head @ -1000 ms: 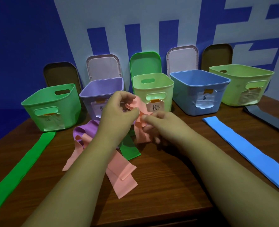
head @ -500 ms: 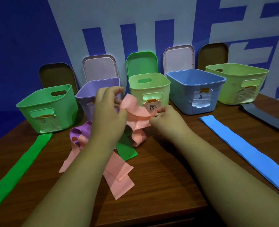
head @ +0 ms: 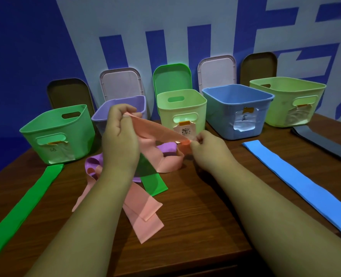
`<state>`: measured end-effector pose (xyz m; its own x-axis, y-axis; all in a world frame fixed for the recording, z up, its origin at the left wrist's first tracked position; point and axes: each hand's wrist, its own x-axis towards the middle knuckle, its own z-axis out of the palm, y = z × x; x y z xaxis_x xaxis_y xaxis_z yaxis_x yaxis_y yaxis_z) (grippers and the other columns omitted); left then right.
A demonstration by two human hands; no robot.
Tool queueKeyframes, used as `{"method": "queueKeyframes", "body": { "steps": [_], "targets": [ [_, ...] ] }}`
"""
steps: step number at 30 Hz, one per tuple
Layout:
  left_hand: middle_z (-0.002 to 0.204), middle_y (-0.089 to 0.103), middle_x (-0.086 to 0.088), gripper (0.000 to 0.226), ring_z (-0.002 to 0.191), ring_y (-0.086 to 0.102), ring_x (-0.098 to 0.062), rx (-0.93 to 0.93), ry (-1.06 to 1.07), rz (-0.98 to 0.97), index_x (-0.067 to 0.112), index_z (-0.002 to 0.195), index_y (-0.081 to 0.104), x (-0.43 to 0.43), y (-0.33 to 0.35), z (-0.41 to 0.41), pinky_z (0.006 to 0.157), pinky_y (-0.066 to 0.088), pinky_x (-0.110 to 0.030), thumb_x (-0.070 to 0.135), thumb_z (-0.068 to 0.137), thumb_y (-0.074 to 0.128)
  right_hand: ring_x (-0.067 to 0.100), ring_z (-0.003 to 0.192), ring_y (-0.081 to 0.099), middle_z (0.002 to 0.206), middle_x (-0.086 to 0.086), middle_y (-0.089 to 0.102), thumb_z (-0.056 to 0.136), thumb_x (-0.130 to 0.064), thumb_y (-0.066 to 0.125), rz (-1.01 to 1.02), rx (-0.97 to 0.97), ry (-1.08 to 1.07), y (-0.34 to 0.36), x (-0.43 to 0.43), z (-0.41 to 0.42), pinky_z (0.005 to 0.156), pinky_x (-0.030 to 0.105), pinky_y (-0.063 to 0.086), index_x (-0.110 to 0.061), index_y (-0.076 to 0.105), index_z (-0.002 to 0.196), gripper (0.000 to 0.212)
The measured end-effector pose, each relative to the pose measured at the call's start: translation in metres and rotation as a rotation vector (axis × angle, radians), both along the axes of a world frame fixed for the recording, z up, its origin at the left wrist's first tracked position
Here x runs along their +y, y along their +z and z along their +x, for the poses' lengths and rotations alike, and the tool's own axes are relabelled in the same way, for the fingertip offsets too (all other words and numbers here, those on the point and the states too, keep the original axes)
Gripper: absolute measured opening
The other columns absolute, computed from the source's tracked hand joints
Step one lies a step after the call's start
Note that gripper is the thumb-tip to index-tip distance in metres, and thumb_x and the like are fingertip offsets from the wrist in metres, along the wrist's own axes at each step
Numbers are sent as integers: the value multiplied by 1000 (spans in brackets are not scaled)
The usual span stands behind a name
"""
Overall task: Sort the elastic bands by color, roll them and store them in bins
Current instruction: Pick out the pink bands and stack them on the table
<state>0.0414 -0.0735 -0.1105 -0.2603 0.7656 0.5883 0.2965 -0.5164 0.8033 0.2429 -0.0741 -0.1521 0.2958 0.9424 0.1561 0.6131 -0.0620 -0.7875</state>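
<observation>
Pink band (head: 155, 131) stretched between left hand (head: 119, 139) and right hand (head: 206, 149), both pinching it

A dark wood-grain table (head: 195, 212) spreads under and around the fingers (head: 117, 114), and its near edge runs along the bottom of the view. Beyond the fingers rises a blue wall (head: 15, 47) with broad pale shapes. Five lids lean upright against it in a row: a brown lid (head: 69, 92) far to the left, a pale lid (head: 121, 84) straight beyond, a green lid (head: 172, 76) just to the right, then a second pale lid (head: 216, 70) and a second brown lid (head: 258, 64) further right.
</observation>
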Motion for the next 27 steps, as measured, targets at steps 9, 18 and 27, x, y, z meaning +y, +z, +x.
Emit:
{"method": "queueKeyframes", "body": {
  "steps": [9,18,27],
  "targets": [
    [100,62,9,23,85,63,1,260,-277,119,22,125,63,-16,4,-3,68,50,-13,19,104,53,27,89,73,103,6,73,104,-25,46,76,301,-50,10,-1,2,78,45,61,-24,57,116,17],
    [99,77,10,26,96,75,-12,604,-497,-136,41,122,67,-14,-10,6,92,60,-49,24,102,65,29,91,78,95,0,78,96,-30,55,201,587,27,11,-2,-4,80,60,66,-39,64,99,14],
    [92,66,11,36,88,65,-4,660,-160,-133,41,115,59,8,-24,7,76,54,-30,39,88,83,24,92,79,93,0,78,103,-29,58,244,593,105,9,0,-7,81,55,67,-39,65,98,13]
  ]
}}
